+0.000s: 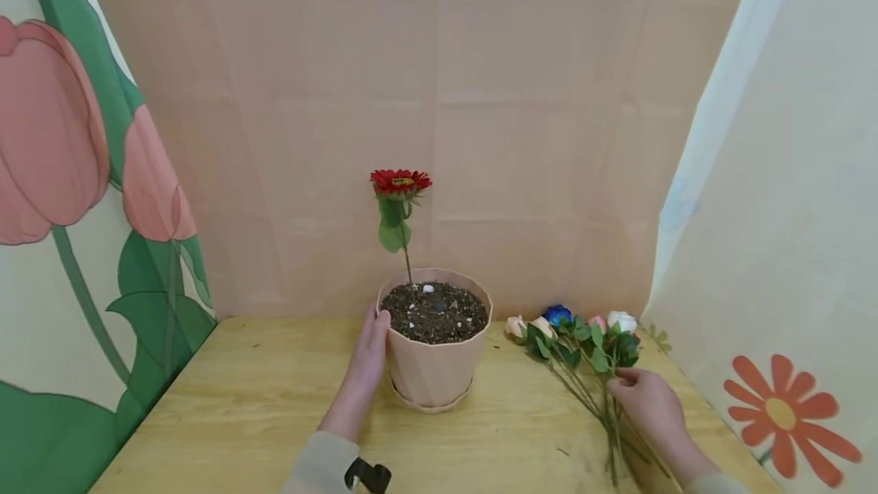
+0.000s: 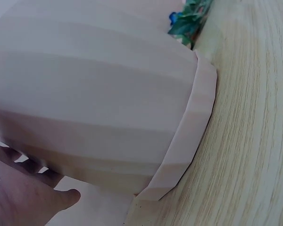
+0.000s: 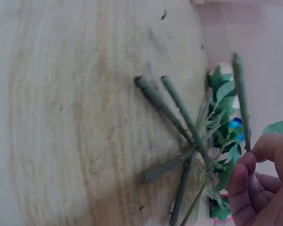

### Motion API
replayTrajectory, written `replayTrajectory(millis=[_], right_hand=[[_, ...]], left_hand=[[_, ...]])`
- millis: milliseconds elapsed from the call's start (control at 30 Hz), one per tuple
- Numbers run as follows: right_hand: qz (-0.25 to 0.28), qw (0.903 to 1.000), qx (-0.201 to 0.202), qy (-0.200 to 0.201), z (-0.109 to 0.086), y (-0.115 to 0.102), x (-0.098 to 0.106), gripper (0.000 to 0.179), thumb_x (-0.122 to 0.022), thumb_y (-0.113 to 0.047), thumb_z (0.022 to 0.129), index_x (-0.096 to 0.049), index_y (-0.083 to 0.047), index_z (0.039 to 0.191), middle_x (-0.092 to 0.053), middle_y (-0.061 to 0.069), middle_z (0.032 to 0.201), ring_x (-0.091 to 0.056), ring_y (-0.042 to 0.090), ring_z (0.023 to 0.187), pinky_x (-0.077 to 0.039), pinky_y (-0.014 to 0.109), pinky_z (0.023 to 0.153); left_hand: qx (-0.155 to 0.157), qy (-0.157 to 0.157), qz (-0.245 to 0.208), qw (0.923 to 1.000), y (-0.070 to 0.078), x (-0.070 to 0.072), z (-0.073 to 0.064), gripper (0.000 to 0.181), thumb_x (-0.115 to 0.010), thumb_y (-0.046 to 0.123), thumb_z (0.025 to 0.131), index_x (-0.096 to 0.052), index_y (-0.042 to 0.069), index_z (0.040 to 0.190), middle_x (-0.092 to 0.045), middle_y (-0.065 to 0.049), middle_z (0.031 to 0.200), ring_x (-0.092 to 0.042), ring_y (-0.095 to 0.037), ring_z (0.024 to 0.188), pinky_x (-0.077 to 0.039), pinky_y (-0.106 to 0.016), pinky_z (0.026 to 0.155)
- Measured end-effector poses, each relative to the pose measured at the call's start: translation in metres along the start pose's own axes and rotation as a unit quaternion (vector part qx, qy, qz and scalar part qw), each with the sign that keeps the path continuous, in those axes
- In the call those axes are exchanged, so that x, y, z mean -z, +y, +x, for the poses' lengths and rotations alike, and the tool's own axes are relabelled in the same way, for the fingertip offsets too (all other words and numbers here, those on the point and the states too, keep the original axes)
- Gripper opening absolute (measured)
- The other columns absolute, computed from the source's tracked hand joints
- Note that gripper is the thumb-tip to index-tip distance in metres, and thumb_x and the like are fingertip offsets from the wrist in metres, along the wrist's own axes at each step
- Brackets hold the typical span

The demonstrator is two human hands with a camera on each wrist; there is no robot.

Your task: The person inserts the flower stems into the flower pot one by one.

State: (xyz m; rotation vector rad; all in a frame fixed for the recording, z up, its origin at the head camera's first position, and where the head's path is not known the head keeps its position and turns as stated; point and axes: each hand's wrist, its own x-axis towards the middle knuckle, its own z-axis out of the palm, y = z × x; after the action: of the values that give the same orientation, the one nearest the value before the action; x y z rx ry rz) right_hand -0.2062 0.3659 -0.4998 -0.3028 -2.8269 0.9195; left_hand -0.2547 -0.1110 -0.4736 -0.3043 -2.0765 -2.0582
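A pink ribbed flowerpot [image 1: 435,373] full of dark soil [image 1: 439,319] stands on a matching saucer [image 1: 430,405]. One red daisy-like flower [image 1: 401,183] rises upright from the soil's left part. My left hand [image 1: 368,353] rests along the pot's left side; in the left wrist view its thumb [image 2: 68,198] stands off from the wall and the fingers are partly behind it. At the right, my right hand [image 1: 648,399] pinches a green flower stem [image 3: 242,101] between thumb and fingertips. Which bloom belongs to that stem cannot be told.
Beside the right hand lies a loose bunch with a blue rose [image 1: 557,315], a white rose [image 1: 622,321] and several pale ones, stems crossing toward me. Printed cloths hang left and right, and a plain pink backdrop [image 1: 439,97] rises behind the wooden table [image 1: 274,402].
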Motion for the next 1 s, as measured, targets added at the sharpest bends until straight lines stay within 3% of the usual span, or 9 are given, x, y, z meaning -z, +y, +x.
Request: replayTrajectory(millis=[167,400,533,733,1000], right_hand=[[0.062,0.9979,-0.017,-0.011,-0.002,-0.003,0.001,0.058,-0.066,-0.024,0.103,-0.062,0.016,0.143,-0.078,0.006,0.093,-0.069,0.018,0.075,-0.052,0.036,0.066],[0.107,0.9933,-0.043,-0.006,-0.005,-0.016,0.007,0.064,-0.065,-0.03,0.105,-0.057,0.012,0.152,-0.079,0.009,0.097,-0.07,0.021,0.077,-0.05,0.034,0.061],[0.109,0.9933,-0.032,0.021,-0.01,-0.025,0.009,0.06,-0.067,-0.027,0.104,-0.059,0.01,0.151,-0.079,0.009,0.098,-0.069,0.018,0.076,-0.051,0.031,0.06],[0.115,0.9927,-0.006,0.034,-0.027,-0.037,0.011,0.06,-0.068,-0.033,0.109,-0.059,0.006,0.154,-0.08,0.014,0.114,-0.073,0.016,0.08,-0.055,0.027,0.068],[0.174,0.9814,0.051,0.064,-0.025,-0.069,0.004,0.054,-0.072,-0.031,0.11,-0.064,0.005,0.15,-0.078,0.017,0.116,-0.071,0.01,0.081,-0.058,0.024,0.066]], left_hand=[[0.001,0.008,0.009,0.9999,-0.001,0.002,-0.001,0.065,-0.037,0.039,0.12,-0.021,0.013,0.178,-0.02,-0.018,0.182,-0.014,-0.042,0.167,-0.01,-0.064,0.133],[-0.013,0.003,0.007,0.9999,-0.002,0.002,0.001,0.063,-0.036,0.034,0.121,-0.021,0.011,0.177,-0.02,-0.018,0.182,-0.014,-0.041,0.167,-0.01,-0.063,0.133],[-0.009,0.004,0.005,0.9999,-0.003,0.0,-0.001,0.063,-0.036,0.036,0.121,-0.021,0.011,0.177,-0.02,-0.017,0.182,-0.013,-0.041,0.167,-0.009,-0.062,0.134],[-0.009,-0.007,0.005,0.9999,-0.006,-0.003,-0.006,0.065,-0.034,0.038,0.121,-0.02,0.011,0.177,-0.02,-0.018,0.182,-0.014,-0.04,0.167,-0.01,-0.063,0.133],[-0.005,-0.012,0.01,0.9999,0.0,0.002,0.001,0.067,-0.033,0.041,0.12,-0.017,0.013,0.178,-0.016,-0.015,0.183,-0.011,-0.038,0.168,-0.007,-0.063,0.134]])
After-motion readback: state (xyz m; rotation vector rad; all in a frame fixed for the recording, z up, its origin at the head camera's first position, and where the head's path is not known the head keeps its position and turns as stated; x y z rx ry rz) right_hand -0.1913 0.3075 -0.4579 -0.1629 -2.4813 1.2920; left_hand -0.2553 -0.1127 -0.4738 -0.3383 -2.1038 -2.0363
